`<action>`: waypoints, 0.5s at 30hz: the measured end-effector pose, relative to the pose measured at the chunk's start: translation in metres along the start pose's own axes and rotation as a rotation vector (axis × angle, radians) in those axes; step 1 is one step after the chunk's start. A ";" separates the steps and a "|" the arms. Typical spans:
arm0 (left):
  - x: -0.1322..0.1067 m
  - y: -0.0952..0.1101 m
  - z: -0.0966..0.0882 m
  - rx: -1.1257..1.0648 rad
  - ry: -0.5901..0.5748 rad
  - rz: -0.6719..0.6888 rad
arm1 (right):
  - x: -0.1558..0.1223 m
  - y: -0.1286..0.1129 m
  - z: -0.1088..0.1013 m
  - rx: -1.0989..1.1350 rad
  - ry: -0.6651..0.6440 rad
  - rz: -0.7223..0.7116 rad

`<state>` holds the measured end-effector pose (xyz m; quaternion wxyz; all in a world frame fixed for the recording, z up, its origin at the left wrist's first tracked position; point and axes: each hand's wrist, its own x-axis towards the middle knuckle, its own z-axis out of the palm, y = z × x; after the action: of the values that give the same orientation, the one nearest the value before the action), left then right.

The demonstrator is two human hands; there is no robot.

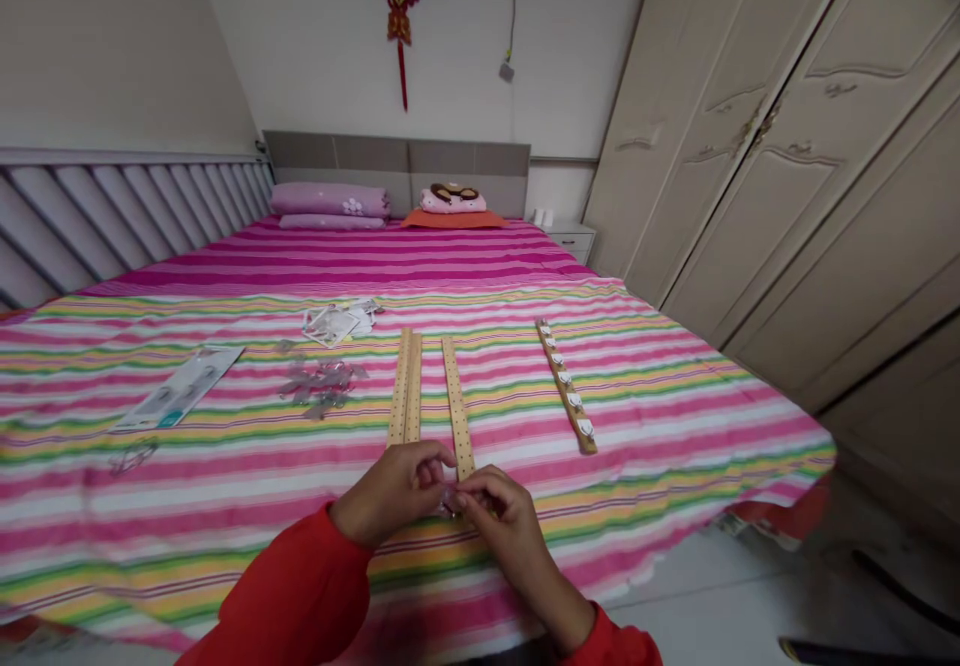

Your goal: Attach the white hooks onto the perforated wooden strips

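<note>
My left hand (405, 489) and my right hand (502, 516) meet near the front of the bed, fingers curled in a pinch. Between their fingertips is a small shiny see-through plastic piece (448, 502); its exact kind is too small to make out. Just beyond my fingers lies a wooden strip with rows of small holes (457, 406), its near end partly covered by my right hand. Side by side to its left are two more wooden strips (406, 386). Farther right rests a wooden strip bearing several white hook-like fittings (565, 386).
On the striped cloth (262, 506) at left are a pile of small clear packets (324, 386), white cards and packaging (334, 322), a long clear package (180, 389) and thin wire-like pieces (133, 456). Pillows (330, 201) sit by the headboard; a wardrobe (757, 176) stands right.
</note>
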<state>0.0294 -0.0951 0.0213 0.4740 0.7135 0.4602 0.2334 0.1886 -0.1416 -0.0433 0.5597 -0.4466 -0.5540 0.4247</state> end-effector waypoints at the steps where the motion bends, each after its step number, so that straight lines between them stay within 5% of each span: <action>1: 0.001 0.000 0.003 -0.062 -0.012 -0.015 | -0.002 0.002 0.001 0.031 0.003 0.035; 5: 0.007 -0.006 0.013 -0.210 0.013 -0.027 | -0.006 0.013 0.002 0.192 -0.014 0.212; 11: 0.012 -0.024 0.024 -0.323 0.307 -0.011 | -0.002 0.024 -0.009 0.336 0.035 0.360; 15: 0.007 -0.043 0.040 -0.397 0.369 -0.074 | -0.001 0.031 -0.016 0.365 0.105 0.406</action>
<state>0.0450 -0.1026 -0.0353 0.5208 0.5347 0.5098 0.4277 0.2055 -0.1358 -0.0733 0.5624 -0.4617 -0.3377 0.5971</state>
